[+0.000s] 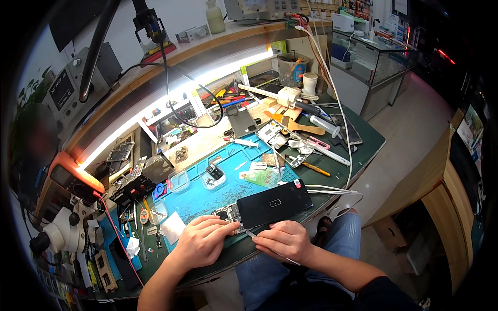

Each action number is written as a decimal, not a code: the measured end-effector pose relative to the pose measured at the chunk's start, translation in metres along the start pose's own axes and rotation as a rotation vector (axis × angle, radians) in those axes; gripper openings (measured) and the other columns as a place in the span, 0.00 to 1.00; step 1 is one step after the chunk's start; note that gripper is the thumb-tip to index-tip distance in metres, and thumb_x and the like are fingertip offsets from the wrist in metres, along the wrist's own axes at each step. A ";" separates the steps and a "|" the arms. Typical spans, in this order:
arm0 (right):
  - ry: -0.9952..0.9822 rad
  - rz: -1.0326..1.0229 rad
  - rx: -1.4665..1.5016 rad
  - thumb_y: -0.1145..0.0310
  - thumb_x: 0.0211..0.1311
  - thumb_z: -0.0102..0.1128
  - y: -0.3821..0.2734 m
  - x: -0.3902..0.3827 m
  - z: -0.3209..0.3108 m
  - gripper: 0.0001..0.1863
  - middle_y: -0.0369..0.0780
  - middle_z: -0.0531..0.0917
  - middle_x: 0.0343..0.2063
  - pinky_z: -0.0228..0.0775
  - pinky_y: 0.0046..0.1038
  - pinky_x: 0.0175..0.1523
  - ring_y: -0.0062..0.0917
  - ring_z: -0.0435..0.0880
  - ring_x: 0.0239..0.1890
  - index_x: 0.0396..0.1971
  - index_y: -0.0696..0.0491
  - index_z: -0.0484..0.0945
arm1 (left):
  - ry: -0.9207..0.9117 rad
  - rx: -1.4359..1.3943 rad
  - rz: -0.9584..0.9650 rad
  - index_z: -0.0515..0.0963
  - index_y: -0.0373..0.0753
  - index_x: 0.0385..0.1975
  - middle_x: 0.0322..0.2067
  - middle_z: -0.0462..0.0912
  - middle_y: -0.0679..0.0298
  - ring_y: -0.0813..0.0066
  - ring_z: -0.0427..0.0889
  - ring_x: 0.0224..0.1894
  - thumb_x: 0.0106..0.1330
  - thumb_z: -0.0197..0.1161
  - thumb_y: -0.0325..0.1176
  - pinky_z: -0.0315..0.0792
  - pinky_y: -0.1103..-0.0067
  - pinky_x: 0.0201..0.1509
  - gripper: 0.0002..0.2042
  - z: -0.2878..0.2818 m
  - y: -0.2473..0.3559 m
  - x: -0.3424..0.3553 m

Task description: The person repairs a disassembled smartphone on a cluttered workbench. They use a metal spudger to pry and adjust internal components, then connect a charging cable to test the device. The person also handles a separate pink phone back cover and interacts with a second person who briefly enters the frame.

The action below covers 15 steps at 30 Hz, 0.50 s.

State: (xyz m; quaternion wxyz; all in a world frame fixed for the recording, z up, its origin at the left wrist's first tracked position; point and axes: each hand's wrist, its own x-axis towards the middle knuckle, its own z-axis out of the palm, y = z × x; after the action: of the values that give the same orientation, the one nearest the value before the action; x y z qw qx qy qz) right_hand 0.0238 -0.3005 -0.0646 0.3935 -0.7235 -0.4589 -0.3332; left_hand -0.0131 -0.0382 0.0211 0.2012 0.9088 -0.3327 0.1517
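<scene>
A smartphone lies near the front edge of the mat, its black screen (290,199) lit with a small battery icon. At its left end the inside is exposed, with a circuit board (226,213) showing. My left hand (203,239) grips that end, its index finger pressing beside the board and its other fingers curled. Between thumb and fingers, my right hand (284,240) pinches a thin silvery hand tool (251,234), its tip close to the phone's lower edge. Whether it is tweezers or a flat pry tool, I cannot tell.
A blue mat (207,197) covers the middle bench. Clear plastic boxes (213,175) with small parts stand behind the phone. Phone frames, a syringe (326,126) and tools crowd the back right. An orange multimeter (72,176) and microscope (62,230) stand left; white cables (332,191) run right.
</scene>
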 end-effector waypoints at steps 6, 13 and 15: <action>0.001 -0.002 -0.010 0.68 0.55 0.81 0.001 -0.001 0.000 0.12 0.28 0.89 0.39 0.84 0.26 0.46 0.20 0.85 0.37 0.40 0.46 0.91 | 0.002 0.004 0.002 0.85 0.40 0.56 0.40 0.93 0.65 0.66 0.91 0.47 0.58 0.64 0.17 0.81 0.67 0.60 0.24 0.001 -0.001 -0.001; 0.004 -0.004 -0.023 0.69 0.54 0.82 0.001 -0.002 0.002 0.13 0.27 0.90 0.40 0.84 0.25 0.45 0.19 0.86 0.37 0.40 0.45 0.92 | -0.029 -0.001 0.007 0.84 0.40 0.58 0.42 0.91 0.63 0.67 0.90 0.49 0.58 0.63 0.21 0.80 0.68 0.63 0.25 0.000 -0.003 -0.002; 0.005 -0.004 -0.019 0.69 0.53 0.82 0.001 -0.002 0.002 0.13 0.27 0.90 0.39 0.84 0.25 0.45 0.19 0.86 0.37 0.40 0.45 0.92 | -0.028 0.003 0.011 0.84 0.39 0.59 0.42 0.91 0.63 0.67 0.90 0.49 0.58 0.63 0.21 0.80 0.68 0.63 0.25 0.001 -0.004 -0.002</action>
State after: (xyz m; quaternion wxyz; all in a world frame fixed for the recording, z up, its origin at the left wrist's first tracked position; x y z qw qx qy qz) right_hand 0.0246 -0.3002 -0.0673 0.3871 -0.7255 -0.4560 -0.3403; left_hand -0.0121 -0.0345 0.0183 0.1943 0.9093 -0.3402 0.1406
